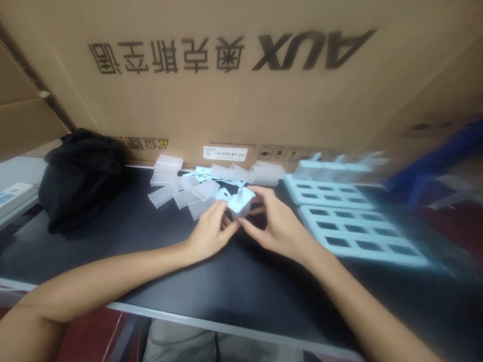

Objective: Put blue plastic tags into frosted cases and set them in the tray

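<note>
Both hands meet over the middle of a black table (241,286). Between them is a small white plastic block with a stub on top, the white part (241,202). My left hand (209,234) pinches its left side with closed fingers. My right hand (277,223) grips its right side, fingers curled round it. Just behind the hands lies a heap of several translucent plastic caps (188,188).
Two pale blue trays with rectangular pockets (350,226) lie to the right, with several white pieces behind them. A black cloth bag (81,176) sits at the left. A large AUX cardboard box (241,75) walls off the back. A blue frame (433,163) is at far right.
</note>
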A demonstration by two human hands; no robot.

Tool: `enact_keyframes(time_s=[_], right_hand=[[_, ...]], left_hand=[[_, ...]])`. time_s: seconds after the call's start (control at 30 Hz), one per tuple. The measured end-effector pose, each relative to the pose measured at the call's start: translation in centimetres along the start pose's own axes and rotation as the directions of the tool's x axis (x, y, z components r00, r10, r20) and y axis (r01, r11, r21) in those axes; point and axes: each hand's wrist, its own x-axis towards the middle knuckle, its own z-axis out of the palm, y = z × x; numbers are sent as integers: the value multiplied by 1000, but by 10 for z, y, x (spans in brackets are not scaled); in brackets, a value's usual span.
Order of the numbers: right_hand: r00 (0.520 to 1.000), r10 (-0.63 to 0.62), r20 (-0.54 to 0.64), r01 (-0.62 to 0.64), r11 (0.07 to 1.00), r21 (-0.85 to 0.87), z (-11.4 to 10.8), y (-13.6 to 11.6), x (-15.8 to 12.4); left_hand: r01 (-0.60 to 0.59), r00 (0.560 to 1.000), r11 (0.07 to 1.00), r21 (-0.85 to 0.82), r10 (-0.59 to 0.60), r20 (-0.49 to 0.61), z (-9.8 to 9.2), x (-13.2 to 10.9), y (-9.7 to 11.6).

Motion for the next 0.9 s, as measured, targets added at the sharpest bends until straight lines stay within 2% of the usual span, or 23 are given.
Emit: enact_keyframes(time_s=[0.07,0.17,0.27,0.33,0.4,0.43,0.53,0.6,0.63,0.7,0.9], right_hand=[[999,-37,-19,37,999,-23,6,-3,-1],[999,-20,-28,19,999,-47,7,-3,0],[996,54,-76,-60,996,-71,-11,7,4],[974,138,-181,-160,980,-115,-35,20,8],[912,229,-340,-307,931,-197,-64,40,9],[858,276,-432,-404,883,-238,-79,51,8],[627,416,-658,-692,685,-226,-115,87,0],[488,473,-734,-803,573,-164,-130,110,-9],[438,492,-752,-834,534,-137,-135,119,-13],[385,528,-757,-869,485,-104,-140,134,-21],[390,597,-701,-884,455,-105,-139,149,-27]], left_hand=[[-30,999,999,-27,30,9,0,0,1],[-48,998,998,-34,49,38,0,-1,1],[-38,996,999,2,38,83,-1,-2,3],[-46,991,998,42,40,129,-2,-2,4],[-60,982,995,81,44,185,-3,-2,7],[-63,977,993,100,41,210,-3,-3,8],[-83,963,984,157,39,266,-4,-3,10],[-112,955,975,194,52,291,-4,-4,10],[-129,952,969,211,61,301,-4,-4,10],[-158,947,958,240,78,311,-4,-4,11],[-143,952,954,263,60,300,-6,-5,14]])
